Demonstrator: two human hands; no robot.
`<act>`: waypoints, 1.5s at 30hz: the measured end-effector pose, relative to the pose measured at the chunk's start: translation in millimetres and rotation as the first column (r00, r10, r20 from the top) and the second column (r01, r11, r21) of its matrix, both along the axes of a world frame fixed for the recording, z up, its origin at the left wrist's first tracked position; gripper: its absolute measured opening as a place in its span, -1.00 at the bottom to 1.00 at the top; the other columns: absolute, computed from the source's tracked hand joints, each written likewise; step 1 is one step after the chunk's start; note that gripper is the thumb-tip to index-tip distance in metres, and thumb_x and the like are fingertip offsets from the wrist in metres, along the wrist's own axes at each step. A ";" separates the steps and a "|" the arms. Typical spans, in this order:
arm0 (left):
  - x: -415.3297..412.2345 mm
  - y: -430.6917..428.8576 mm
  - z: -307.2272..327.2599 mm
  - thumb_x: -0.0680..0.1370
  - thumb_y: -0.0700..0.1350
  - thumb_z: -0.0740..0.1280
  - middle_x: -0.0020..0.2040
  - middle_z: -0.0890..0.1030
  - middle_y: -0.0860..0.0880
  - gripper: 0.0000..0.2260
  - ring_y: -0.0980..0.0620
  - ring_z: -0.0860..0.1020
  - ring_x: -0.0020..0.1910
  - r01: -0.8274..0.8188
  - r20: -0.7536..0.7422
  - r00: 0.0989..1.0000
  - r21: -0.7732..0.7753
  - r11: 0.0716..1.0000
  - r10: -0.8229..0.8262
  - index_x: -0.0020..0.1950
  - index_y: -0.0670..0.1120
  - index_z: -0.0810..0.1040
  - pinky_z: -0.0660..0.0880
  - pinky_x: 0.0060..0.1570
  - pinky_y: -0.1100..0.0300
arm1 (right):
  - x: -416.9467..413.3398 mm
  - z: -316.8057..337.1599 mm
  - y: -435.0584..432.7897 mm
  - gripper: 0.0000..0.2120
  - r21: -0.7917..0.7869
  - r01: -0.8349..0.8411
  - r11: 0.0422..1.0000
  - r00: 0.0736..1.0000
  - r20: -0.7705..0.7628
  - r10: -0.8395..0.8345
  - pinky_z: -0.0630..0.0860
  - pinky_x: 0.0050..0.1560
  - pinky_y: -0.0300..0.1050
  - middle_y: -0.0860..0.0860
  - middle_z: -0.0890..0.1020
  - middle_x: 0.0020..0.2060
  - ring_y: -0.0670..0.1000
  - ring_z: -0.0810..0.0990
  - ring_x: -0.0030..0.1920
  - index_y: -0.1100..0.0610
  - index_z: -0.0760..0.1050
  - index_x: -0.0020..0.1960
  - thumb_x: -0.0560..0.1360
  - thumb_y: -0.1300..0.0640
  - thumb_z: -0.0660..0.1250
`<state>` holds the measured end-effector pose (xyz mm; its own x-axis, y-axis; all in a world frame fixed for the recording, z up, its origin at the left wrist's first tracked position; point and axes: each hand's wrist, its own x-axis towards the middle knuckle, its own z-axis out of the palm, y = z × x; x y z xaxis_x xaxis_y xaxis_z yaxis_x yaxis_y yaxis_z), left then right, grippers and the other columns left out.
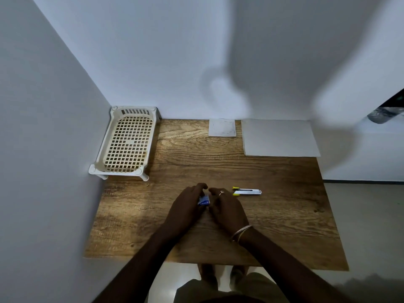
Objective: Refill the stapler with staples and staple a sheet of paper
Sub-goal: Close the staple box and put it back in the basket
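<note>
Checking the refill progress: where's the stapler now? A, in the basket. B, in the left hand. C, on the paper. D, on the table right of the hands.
D: the stapler lies on the table beside the right hand; the left hand holds a small box.

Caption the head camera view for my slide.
Left hand grips a small blue-and-white box, right hand against it, above a wooden table, stapler alongside.

Head camera looks forward and steeply down at a table (218, 167) from close above.
</note>
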<state>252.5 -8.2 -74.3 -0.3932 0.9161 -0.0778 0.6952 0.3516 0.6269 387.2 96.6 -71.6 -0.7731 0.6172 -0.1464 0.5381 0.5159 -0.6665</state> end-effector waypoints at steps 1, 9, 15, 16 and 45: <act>0.8 -0.5 -0.5 0.51 -0.08 0.41 0.16 0.59 0.05 -0.55 0.15 0.47 0.08 0.009 0.000 1.000 0.002 1.000 -0.009 0.37 0.06 0.39 0.40 -0.02 0.25 | -0.7 -0.1 1.6 -0.51 0.056 -0.049 0.997 0.998 0.030 0.047 0.50 0.16 -0.11 0.06 0.59 0.24 0.04 0.59 0.19 0.11 0.44 0.41 0.49 0.16 0.39; 1.2 -4.8 -3.5 0.50 -0.14 0.43 0.19 0.58 0.04 -0.56 0.14 0.48 0.12 0.024 0.011 1.000 0.033 0.999 -0.024 0.35 0.02 0.43 0.36 0.04 0.30 | -2.0 6.0 9.2 -0.61 0.202 -0.184 0.962 0.973 0.175 0.149 0.59 -0.15 0.01 0.02 0.67 -0.01 0.08 0.63 -0.01 -0.04 0.45 0.36 0.54 0.08 0.27; -2.5 -6.5 -6.6 0.51 -0.12 0.45 0.32 0.54 0.01 -0.48 0.15 0.47 0.24 0.006 0.030 1.000 -0.003 1.000 -0.006 0.45 0.00 0.40 0.26 0.15 0.49 | 0.7 0.3 13.6 -0.68 0.237 -0.256 0.937 0.963 0.147 0.226 0.53 -0.01 0.02 0.03 0.62 0.11 0.09 0.56 0.11 0.07 0.54 0.27 0.53 0.10 0.27; -3.0 -6.4 -6.6 0.51 -0.11 0.45 0.32 0.54 0.01 -0.48 0.15 0.47 0.23 -0.006 0.026 1.000 -0.003 1.000 0.006 0.45 0.01 0.41 0.26 0.15 0.48 | 1.5 -0.1 15.6 -0.67 0.230 -0.249 0.941 0.966 0.133 0.223 0.54 0.01 0.02 0.03 0.62 0.12 0.10 0.56 0.12 0.08 0.55 0.28 0.53 0.11 0.27; 55.8 99.8 7.3 0.50 -0.07 0.47 0.23 0.61 0.02 -0.54 0.09 0.56 0.15 0.082 0.009 0.996 0.085 0.993 -0.083 0.38 0.05 0.47 0.48 0.06 0.24 | 62.9 22.3 103.4 -0.62 0.210 -0.050 0.976 0.985 0.175 0.013 0.50 0.18 -0.07 0.05 0.61 0.20 0.06 0.55 0.19 0.10 0.54 0.32 0.52 0.07 0.38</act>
